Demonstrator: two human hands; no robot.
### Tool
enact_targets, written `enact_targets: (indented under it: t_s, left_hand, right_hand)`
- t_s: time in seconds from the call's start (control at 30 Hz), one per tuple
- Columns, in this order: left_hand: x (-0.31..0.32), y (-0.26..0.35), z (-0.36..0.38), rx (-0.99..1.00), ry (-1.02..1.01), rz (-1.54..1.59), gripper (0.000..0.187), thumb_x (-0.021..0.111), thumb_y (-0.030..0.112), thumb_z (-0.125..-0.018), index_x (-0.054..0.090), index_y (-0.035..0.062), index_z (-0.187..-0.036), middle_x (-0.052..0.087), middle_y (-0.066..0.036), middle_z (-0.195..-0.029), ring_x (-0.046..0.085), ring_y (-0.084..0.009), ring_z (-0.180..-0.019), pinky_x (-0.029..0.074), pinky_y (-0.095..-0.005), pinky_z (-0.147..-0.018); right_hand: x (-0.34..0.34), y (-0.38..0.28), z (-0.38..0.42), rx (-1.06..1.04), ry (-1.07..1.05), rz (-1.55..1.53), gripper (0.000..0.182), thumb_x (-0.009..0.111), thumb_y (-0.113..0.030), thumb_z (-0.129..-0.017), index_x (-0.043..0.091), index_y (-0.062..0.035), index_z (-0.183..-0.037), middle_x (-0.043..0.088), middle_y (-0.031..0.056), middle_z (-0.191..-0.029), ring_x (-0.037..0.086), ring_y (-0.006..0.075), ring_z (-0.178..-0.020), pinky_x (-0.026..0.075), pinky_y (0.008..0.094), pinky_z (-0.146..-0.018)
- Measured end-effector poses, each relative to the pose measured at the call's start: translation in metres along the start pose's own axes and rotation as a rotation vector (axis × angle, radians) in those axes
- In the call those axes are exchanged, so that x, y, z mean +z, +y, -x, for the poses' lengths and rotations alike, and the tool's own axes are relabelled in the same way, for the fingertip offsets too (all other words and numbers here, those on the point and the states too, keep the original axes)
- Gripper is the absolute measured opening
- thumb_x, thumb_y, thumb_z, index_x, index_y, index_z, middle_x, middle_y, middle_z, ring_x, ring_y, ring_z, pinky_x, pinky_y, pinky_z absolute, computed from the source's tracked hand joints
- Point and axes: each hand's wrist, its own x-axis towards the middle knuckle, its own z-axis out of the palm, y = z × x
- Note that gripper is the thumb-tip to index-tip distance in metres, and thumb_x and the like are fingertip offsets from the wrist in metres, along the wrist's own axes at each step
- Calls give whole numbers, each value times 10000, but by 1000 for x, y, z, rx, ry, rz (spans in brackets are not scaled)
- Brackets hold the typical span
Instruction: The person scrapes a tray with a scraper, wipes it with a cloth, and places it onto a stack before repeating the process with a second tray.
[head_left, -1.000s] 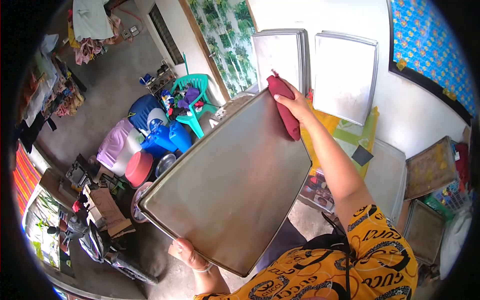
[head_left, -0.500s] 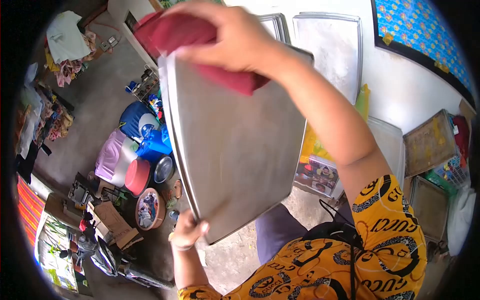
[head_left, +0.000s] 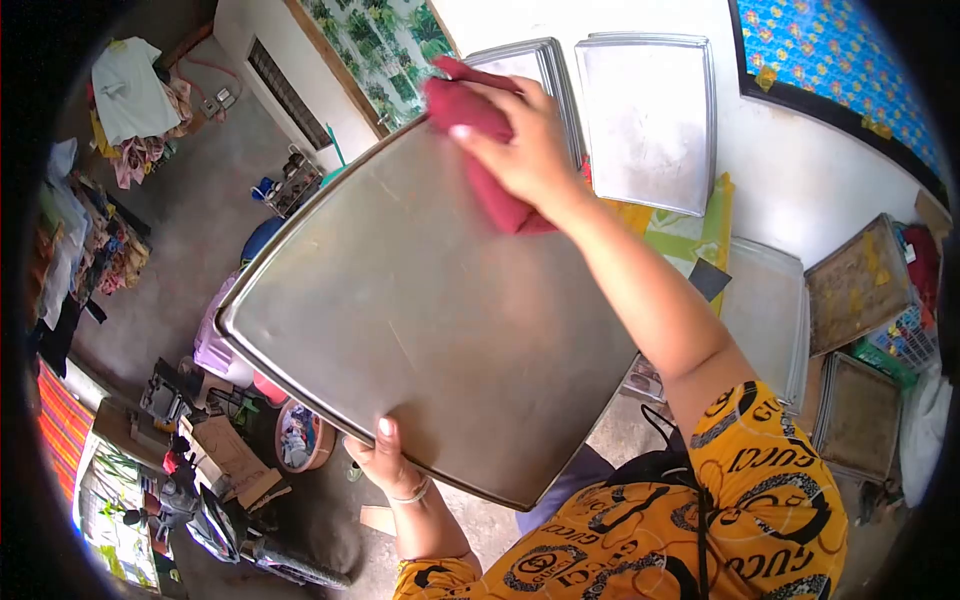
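A large metal baking tray (head_left: pixel 400 300) is tilted up in front of me, its flat grey face turned toward my head. My left hand (head_left: pixel 385 465) grips the tray's lower left edge, with the thumb on the face and the other fingers hidden behind. In my right hand (head_left: pixel 525 155) is a dark red cloth (head_left: pixel 505 195), bunched in the fingers and pressed on the tray's upper edge. Part of the cloth hangs down over the tray's face.
More trays (head_left: pixel 645 120) lean against the white wall. Browned trays (head_left: pixel 860 285) stand at the right near a basket (head_left: pixel 905 345). A basin of clothes (head_left: pixel 303 437), cardboard (head_left: pixel 230 455) and a motorcycle (head_left: pixel 220 530) are at lower left. Clothes (head_left: pixel 140 90) hang at upper left.
The tray has turned and now spreads wider to the left, showing more of its face. My right hand with the cloth has moved right and down along the top edge.
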Motion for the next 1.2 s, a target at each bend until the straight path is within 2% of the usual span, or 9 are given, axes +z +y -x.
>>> enact_targets:
  t_s: [0.23,0.37,0.47,0.7,0.8,0.97,1.03,1.17,1.2]
  left_hand:
    - [0,-19,-28,-161,20,185,291,547,206,-896,544,-24,-1074,628,-123,-930,634,-231,-786,534,-341,-684]
    - [-4,-29,-43,-121,12,430,318,523,253,-911,548,4,-1108,630,-133,-997,634,-255,-872,531,-371,-741]
    - [15,-21,-49,-79,153,551,265,545,180,-898,579,-53,-1019,635,-143,-972,624,-230,-829,512,-347,-737]
    - [29,-23,-65,170,262,368,307,506,236,-935,577,-37,-1055,620,-102,-988,610,-215,-846,510,-334,-743]
    - [24,-22,-72,303,346,230,324,537,235,-911,600,-56,-1039,637,-120,-992,610,-207,-846,499,-327,-765]
    - [9,-22,-86,317,354,292,353,529,260,-922,577,-53,-1077,614,-124,-1042,596,-218,-891,492,-348,-779]
    - [-6,-25,-93,240,314,440,378,518,278,-930,551,-53,-1110,593,-130,-1076,580,-234,-934,478,-364,-819]
    - [-35,-41,-94,101,348,553,433,492,328,-936,513,-26,-1185,571,-146,-1154,566,-291,-1026,461,-417,-905]
    - [-38,-44,-93,96,295,622,419,479,307,-945,510,-34,-1186,570,-143,-1150,571,-285,-1008,463,-401,-901]
  right_hand:
    - [-23,77,141,420,-203,51,489,674,-386,-782,597,-99,-1171,550,182,-1092,520,355,-1038,420,429,-905]
    - [-47,97,224,624,-295,156,478,680,-352,-785,591,-81,-1169,547,207,-1067,533,373,-1003,426,429,-889]
    - [-52,99,247,660,-219,68,469,692,-307,-779,582,-83,-1175,541,224,-1052,531,381,-1000,429,431,-885]
    - [-79,-9,250,466,-590,-138,504,700,-273,-772,549,-78,-1212,495,211,-1096,529,372,-1009,445,418,-880]
    - [-101,-43,265,301,-809,-321,588,731,-257,-696,558,-100,-1235,494,195,-1115,515,356,-1024,420,423,-901]
    - [-117,-10,246,-76,-1136,-289,625,749,-257,-637,572,-201,-1234,512,157,-1129,526,318,-1030,426,443,-881]
    - [-130,16,233,-176,-1103,-45,616,754,-259,-628,577,-249,-1217,520,131,-1149,533,322,-1026,433,465,-856]
    - [-141,85,212,-53,-890,243,606,753,-298,-652,573,-211,-1224,514,130,-1077,525,329,-1012,433,453,-853]
    - [-146,97,205,52,-986,340,578,749,-317,-684,579,-210,-1226,506,137,-1144,516,330,-1062,427,449,-894]
